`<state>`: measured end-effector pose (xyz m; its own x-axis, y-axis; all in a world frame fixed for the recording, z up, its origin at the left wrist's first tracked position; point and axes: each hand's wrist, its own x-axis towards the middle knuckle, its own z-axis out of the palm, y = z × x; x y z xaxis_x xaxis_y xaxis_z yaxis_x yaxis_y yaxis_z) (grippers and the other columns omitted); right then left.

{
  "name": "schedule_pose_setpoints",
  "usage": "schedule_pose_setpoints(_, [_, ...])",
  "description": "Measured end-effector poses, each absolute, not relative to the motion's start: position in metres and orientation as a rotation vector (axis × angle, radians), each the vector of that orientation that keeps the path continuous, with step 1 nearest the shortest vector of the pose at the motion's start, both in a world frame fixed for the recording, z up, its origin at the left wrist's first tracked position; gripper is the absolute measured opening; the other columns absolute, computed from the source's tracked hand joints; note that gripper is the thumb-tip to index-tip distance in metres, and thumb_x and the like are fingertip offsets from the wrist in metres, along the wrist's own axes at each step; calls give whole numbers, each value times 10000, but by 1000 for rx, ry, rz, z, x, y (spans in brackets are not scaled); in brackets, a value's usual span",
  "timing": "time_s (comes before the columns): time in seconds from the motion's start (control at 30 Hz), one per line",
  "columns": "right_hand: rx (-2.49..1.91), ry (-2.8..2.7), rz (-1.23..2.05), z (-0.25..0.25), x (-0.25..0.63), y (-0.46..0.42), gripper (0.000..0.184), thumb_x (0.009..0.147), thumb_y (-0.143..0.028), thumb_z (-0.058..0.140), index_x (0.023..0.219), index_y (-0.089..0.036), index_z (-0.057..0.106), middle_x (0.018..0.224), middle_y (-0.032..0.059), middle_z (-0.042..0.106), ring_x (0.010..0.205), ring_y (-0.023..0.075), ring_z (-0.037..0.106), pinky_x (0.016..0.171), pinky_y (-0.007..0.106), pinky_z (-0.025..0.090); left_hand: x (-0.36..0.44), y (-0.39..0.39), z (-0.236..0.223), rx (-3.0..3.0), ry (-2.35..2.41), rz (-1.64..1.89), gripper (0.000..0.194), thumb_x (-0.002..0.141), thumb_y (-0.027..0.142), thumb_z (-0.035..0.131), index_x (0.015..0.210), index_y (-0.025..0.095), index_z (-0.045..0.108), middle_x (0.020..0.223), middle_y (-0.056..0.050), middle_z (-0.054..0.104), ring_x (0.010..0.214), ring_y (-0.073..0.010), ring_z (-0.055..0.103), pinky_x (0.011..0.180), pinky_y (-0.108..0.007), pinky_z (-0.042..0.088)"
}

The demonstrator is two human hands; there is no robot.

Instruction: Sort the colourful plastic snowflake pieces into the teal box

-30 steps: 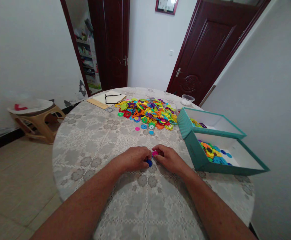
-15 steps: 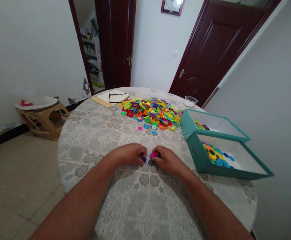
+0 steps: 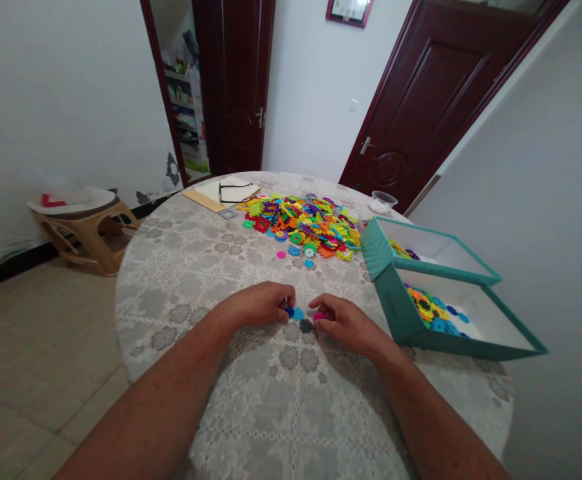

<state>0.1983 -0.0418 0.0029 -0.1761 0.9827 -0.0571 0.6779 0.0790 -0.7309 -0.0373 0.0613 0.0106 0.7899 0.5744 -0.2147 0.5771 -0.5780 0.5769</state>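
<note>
My left hand (image 3: 267,303) is closed in a pinch on a dark blue flower-shaped disc (image 3: 289,311) just over the tablecloth. Close beside that disc lies a light blue disc (image 3: 298,314); whether they are joined, I cannot tell. A black scalloped disc (image 3: 305,326) sits between my two hands, near the light blue one. In my right hand (image 3: 343,321) a pink disc (image 3: 319,317) is held at the thumb and curled fingers, while the index finger sticks out above it. The fingers partly cover both the dark blue and the pink disc.
A heap of colourful plastic discs (image 3: 303,223) covers the table's far middle, with loose ones in front. Teal boxes (image 3: 391,307) holding more discs stand at right. Glasses (image 3: 235,193) rest on papers at the back left; a clear bowl (image 3: 383,200) is at the back right.
My right hand has drawn a little to the right with the pink disc, its index finger lifting away. The light blue disc now shows more fully beside the dark blue one.
</note>
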Motion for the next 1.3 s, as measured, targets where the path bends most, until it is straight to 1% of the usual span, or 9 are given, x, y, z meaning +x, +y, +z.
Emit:
schedule_pose_setpoints(0.1, [-1706,-2009,859,4,189,-47,248,847,-181,645,1078,-219,731,869,-1,726,773,164,630,663,247,394,-36,60,9,2338,865,20,391,813,260,739,1195,289,662,982,5,736,876,-187,653,716,-266,412])
schedule_pose_setpoints(0.17, [-1764,-2037,784,4,183,-48,201,837,-190,662,1023,-221,731,878,5,735,793,175,635,679,256,391,-35,59,8,2359,878,29,422,816,268,744,1230,305,666,1006,-2,747,902,-196,662,746,-272,420])
schedule_pose_setpoints(0.43, [-1684,-2088,702,7,174,-49,147,794,-90,624,847,-221,666,902,16,697,863,186,620,737,268,403,-30,55,7,2438,876,49,298,812,232,718,1104,296,727,1090,-24,745,983,-223,653,800,-292,440])
schedule_pose_setpoints(0.5, [-1678,-2059,728,8,174,-49,172,795,-89,618,887,-224,672,877,7,696,827,181,617,713,266,399,-30,54,7,2443,884,48,286,814,239,721,1095,291,728,1111,-32,740,1002,-228,648,813,-296,445])
schedule_pose_setpoints(0.6, [-1725,-2010,769,7,174,-49,274,798,-120,643,1047,-224,696,844,-1,704,763,180,610,672,270,384,-29,54,7,2445,886,53,267,810,251,733,1074,290,733,1093,-35,744,982,-229,646,813,-303,446])
schedule_pose_setpoints(0.7, [-1749,-1997,746,7,174,-48,381,793,-126,659,1159,-220,710,898,22,727,806,198,633,699,282,395,-27,54,7,2437,872,33,243,808,250,731,1049,281,742,1033,-34,756,926,-224,650,780,-304,439])
schedule_pose_setpoints(0.87, [-1710,-2035,789,7,172,-46,353,797,-99,614,1100,-226,744,847,14,715,779,191,629,668,282,377,-27,55,6,2437,851,23,250,824,213,680,1050,281,764,1010,-33,777,934,-226,666,770,-303,430])
schedule_pose_setpoints(1.0, [-1715,-2039,741,4,172,-45,338,787,-100,617,1071,-229,744,870,18,715,790,190,621,671,282,375,-27,56,6,2425,786,26,275,828,190,646,1054,279,775,1005,-30,783,917,-215,666,774,-297,439])
schedule_pose_setpoints(1.3, [-1729,-2020,771,2,172,-44,209,810,-113,645,975,-222,714,852,12,706,773,176,606,663,271,371,-32,61,10,2273,793,10,253,820,210,644,1034,206,778,943,-11,781,842,-172,663,721,-246,453])
